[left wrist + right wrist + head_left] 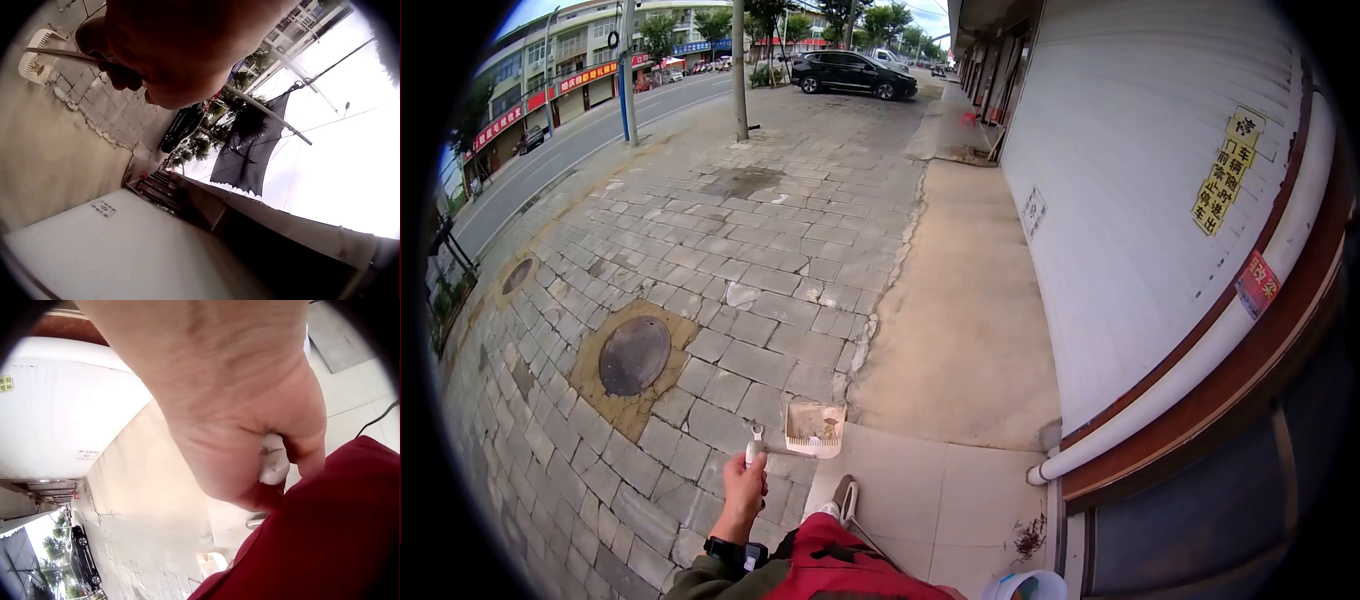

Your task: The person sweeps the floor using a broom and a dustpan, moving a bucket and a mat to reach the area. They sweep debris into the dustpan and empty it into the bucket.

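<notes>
My left hand (743, 492) grips the white handle end (756, 450) of a dustpan, with a hanging ring at its top. The dustpan's pale pan (816, 445) has a row of comb teeth and some debris in it, and lies close over the border of paving and tiles. In the left wrist view, the handle (59, 54) runs from my curled fingers toward the toothed pan (28, 65). My right hand (250, 419) is curled round a white rounded handle end (274, 464) beside the red apron (325, 519); the rest of that tool is hidden.
A white bucket (1050, 585) stands at bottom right, near dark debris (1030, 537) on the tiles (910, 480). A white shutter (1130, 200) and a pipe (1160, 410) line the right. Left are a manhole cover (635, 355) and a pole (740, 80); a black car (850, 75) is parked ahead.
</notes>
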`<state>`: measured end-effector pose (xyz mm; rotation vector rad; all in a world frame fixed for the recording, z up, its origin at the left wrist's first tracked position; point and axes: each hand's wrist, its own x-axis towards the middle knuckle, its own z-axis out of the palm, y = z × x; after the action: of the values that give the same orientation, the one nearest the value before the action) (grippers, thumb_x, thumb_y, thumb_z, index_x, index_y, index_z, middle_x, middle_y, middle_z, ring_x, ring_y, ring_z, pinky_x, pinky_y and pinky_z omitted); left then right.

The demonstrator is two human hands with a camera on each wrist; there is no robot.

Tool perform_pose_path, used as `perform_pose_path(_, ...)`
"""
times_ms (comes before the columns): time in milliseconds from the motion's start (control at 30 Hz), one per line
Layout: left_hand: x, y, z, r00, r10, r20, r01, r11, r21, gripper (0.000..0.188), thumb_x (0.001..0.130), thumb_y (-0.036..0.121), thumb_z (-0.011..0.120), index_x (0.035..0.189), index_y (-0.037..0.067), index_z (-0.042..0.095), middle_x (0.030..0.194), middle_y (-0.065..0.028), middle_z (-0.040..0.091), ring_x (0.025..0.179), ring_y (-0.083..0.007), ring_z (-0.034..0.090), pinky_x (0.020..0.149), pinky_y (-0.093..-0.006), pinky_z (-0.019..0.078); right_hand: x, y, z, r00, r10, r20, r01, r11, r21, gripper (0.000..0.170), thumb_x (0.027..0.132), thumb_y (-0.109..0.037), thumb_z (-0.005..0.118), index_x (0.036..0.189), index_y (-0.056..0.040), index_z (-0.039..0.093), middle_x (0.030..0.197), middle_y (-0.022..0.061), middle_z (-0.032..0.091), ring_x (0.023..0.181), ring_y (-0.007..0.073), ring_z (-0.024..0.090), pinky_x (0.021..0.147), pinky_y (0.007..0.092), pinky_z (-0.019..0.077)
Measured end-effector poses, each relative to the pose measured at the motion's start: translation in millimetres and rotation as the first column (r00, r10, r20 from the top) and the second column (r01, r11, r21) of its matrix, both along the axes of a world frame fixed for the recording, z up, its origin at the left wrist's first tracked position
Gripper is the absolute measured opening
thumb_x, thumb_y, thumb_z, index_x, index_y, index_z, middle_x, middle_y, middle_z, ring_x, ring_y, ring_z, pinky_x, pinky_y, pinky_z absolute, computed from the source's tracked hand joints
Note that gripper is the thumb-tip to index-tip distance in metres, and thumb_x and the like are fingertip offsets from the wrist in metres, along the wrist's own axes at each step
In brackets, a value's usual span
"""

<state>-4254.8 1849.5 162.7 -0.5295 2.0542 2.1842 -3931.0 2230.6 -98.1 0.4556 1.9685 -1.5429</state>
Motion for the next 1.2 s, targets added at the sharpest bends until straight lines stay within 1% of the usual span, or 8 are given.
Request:
perform_pose_path(133,-2,-3,-7,1.0,-0.02,-0.001,0.02,1.0,0.024,0.02,0.088,0.02,0.06,0.078,0.004,0.053,0.053,0.0005,0.046,0.038,-0.0095,0.042,0.034,-0.0253,0.032,-18,50,-172,0.725,0.434,-0.534,-0.173,0.866,0.469,0.013,0.075,-0.013,0.068,0.087,-0.0096,0.063,0.079,0.0028,0.053,0.081,0.0185,0.054,0.066,0.0335,0.048)
perform_pose_path(200,-1,-1,-9,0.999,-0.036,-0.023,0.037,0.999,0.017,0.021,0.088,0.021,0.06,0.077,0.004,0.053,0.053,0.0007,0.047,0.038,-0.009,0.042,0.034,-0.0253,0.0318,-93,24,-18,0.671,0.527,-0.521,-0.252,0.823,0.508,0.032,0.072,-0.004,0.068,0.103,-0.0039,0.063,0.089,0.0078,0.056,0.081,0.0242,0.055,0.063,0.0406,0.0468)
perform_pose_path(267,5,2,-2,0.998,-0.055,-0.032,0.055,0.998,0.005,0.021,0.088,0.021,0.06,0.077,0.004,0.054,0.053,0.0009,0.047,0.038,-0.0086,0.042,0.035,-0.0252,0.0317,-148,6,9,0.723,-0.617,0.313,0.676,0.725,-0.133,0.048,0.072,-0.003,0.066,0.119,-0.0051,0.057,0.105,0.0108,0.054,0.094,0.0278,0.054,0.073,0.045,0.0458)
perform_pose_path(333,11,4,10,0.997,-0.068,-0.039,0.068,0.998,-0.01,0.021,0.088,0.021,0.06,0.077,0.004,0.054,0.054,0.0012,0.047,0.039,-0.0082,0.042,0.035,-0.0251,0.0318,-148,23,-12,0.933,-0.201,-0.297,0.198,0.979,-0.042,0.027,0.072,-0.004,0.066,0.099,-0.005,0.06,0.086,0.0086,0.053,0.079,0.0255,0.056,0.065,0.0396,0.0475)
perform_pose_path(533,17,3,7,0.997,-0.05,-0.063,0.047,0.998,-0.034,0.02,0.089,0.021,0.06,0.084,0.003,0.054,0.055,0.0022,0.047,0.04,-0.0067,0.042,0.036,-0.0236,0.0331,-91,-6,16,0.772,-0.43,0.469,0.565,0.802,-0.194,0.043,0.073,0.0,0.063,0.114,-0.0024,0.049,0.09,0.0082,0.048,0.076,0.0182,0.049,0.055,0.0323,0.0433)
perform_pose_path(600,19,7,6,0.998,-0.04,-0.048,0.038,0.998,-0.045,0.019,0.089,0.021,0.06,0.085,0.003,0.054,0.055,0.0024,0.046,0.04,-0.0064,0.042,0.036,-0.0232,0.0334,-44,3,61,0.755,0.402,-0.517,-0.259,0.908,0.328,0.006,0.077,-0.005,0.062,0.076,-0.0057,0.056,0.072,0.0042,0.049,0.062,0.0199,0.052,0.053,0.0308,0.0452)
perform_pose_path(667,17,8,5,0.998,-0.05,-0.035,0.047,0.997,-0.068,0.019,0.089,0.02,0.06,0.084,0.003,0.054,0.054,0.0026,0.046,0.04,-0.0063,0.041,0.036,-0.0231,0.0334,18,35,-33,0.717,-0.318,0.621,0.636,0.664,-0.393,0.004,0.076,-0.006,0.063,0.078,-0.0039,0.061,0.076,0.0057,0.051,0.066,0.0208,0.055,0.058,0.0335,0.0474)
perform_pose_path(1200,-8,-9,-12,0.996,-0.081,0.028,0.082,0.996,-0.032,0.021,0.091,0.023,0.059,0.086,0.003,0.053,0.055,0.0031,0.045,0.041,-0.0051,0.039,0.037,-0.0213,0.031,-103,27,37,0.661,-0.633,0.403,0.718,0.69,-0.093,0.067,0.069,0.001,0.063,0.132,-0.0006,0.038,0.104,0.0113,0.049,0.084,0.0206,0.05,0.055,0.0327,0.0398)
